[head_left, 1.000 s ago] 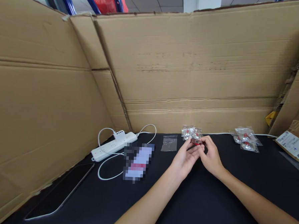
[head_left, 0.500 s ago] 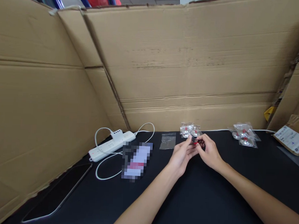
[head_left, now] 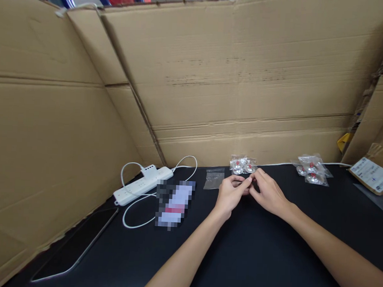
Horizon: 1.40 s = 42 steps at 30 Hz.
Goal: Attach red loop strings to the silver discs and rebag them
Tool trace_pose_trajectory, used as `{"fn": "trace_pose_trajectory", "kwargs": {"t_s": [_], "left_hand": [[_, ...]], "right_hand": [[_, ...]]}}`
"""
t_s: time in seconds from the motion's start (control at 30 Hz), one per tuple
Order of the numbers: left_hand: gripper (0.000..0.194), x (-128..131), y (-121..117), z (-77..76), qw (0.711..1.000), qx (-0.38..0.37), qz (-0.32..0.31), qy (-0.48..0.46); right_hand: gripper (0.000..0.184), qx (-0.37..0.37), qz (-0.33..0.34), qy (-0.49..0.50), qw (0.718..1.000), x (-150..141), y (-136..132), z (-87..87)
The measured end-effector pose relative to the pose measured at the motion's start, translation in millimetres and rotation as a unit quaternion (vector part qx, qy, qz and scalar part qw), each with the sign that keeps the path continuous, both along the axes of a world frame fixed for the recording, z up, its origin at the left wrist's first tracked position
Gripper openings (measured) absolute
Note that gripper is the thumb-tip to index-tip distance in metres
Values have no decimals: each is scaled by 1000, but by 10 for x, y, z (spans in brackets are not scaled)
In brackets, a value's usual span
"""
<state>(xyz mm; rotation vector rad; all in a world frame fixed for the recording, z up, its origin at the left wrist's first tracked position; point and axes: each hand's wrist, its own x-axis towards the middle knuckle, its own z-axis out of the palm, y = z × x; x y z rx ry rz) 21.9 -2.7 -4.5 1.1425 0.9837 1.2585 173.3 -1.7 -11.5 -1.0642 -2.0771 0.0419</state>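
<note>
Black tabletop (head_left: 262,258) beneath hands (head_left: 229,194), cardboard (head_left: 214,76) behind

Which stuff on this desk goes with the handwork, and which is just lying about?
Likely part of it:
left hand and right hand, anything between them unidentifiable;
bagged discs just behind;
more bagged discs to the right;
flat clear bag.

Probably just lying about:
white power strip;
dark tablet-like slab;
labelled package;
pixelated item.
</note>
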Motion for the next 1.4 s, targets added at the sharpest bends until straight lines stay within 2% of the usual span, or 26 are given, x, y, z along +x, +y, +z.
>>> {"fn": "trace_pose_trajectory", "kwargs": {"t_s": [0.27,0.6,0.87,1.4], "left_hand": [[27,-9,-38,90,998,-30,-30,-46],[30,-12,-40,27,989,-58,-75,-113],[25,-19,-8,43,984,-63,-108,-124],[27,-31,20,62,989,-54,-84,-106]], "right_hand": [[9,2,19,24,1000,4,-12,15],[14,-10,48,52,997,-12,5,-44],[13,6,49,78,996,1,5,17],[12,8,4,119,993,-18,27,-3]]}}
